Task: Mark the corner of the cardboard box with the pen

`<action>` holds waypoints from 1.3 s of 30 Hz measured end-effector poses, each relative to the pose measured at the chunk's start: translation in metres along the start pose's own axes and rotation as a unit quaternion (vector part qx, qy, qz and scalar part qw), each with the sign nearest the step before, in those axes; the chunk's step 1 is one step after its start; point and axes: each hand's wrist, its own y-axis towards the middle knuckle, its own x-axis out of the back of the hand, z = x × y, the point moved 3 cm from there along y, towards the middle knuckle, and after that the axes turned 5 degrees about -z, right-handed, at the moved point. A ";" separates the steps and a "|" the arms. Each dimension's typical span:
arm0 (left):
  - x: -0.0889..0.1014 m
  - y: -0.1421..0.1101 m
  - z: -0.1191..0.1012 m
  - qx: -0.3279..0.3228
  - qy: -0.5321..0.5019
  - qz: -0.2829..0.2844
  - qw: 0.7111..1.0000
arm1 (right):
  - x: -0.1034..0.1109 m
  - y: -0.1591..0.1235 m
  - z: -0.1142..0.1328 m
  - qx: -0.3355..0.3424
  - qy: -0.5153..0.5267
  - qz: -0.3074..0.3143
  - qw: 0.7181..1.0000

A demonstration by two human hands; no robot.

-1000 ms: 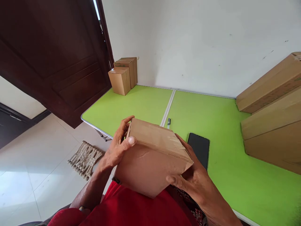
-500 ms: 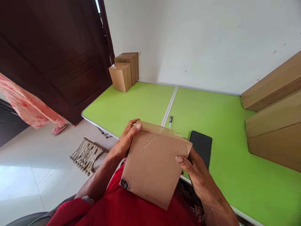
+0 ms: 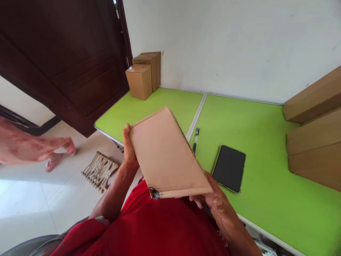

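A brown cardboard box (image 3: 167, 153) is held up tilted in front of my red shirt, with a dark torn hole (image 3: 154, 192) at its lower left corner. My left hand (image 3: 129, 147) grips the box's left edge, thumb showing at the upper left corner. Along the lower right corner my right hand (image 3: 214, 197) is closed on it, with some fingers hidden underneath. A black tablet (image 3: 229, 168) lies on the green table (image 3: 266, 142), just beyond my right hand. Between box and tablet is a pen (image 3: 196, 139), near the table's white seam.
Two stacked-together boxes (image 3: 140, 81) stand at the table's far left corner. Larger cartons (image 3: 317, 149) occupy the right side. A woven stool (image 3: 99, 171) sits on the tiled floor at left. Farther left, a person in a pink garment (image 3: 23, 142) walks near the dark door (image 3: 66, 64).
The box has been turned and raised in my hands, and my right hand has shifted to its lower corner. More of the tablet and pen shows. The person at left has moved.
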 end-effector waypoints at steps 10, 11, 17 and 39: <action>0.018 -0.020 0.022 -0.111 -0.018 -0.047 0.993 | -0.058 0.017 0.018 0.074 0.099 -0.097 0.988; 0.025 -0.020 0.020 -0.113 -0.002 -0.045 0.993 | -0.050 0.018 0.030 0.089 0.088 -0.109 0.986; 0.052 -0.009 -0.013 -0.193 0.144 -0.020 0.970 | 0.011 0.024 0.104 0.150 -0.154 -0.045 0.976; 0.029 -0.005 0.017 -0.018 0.280 0.186 0.942 | -0.039 0.048 0.079 0.045 -0.149 0.000 0.988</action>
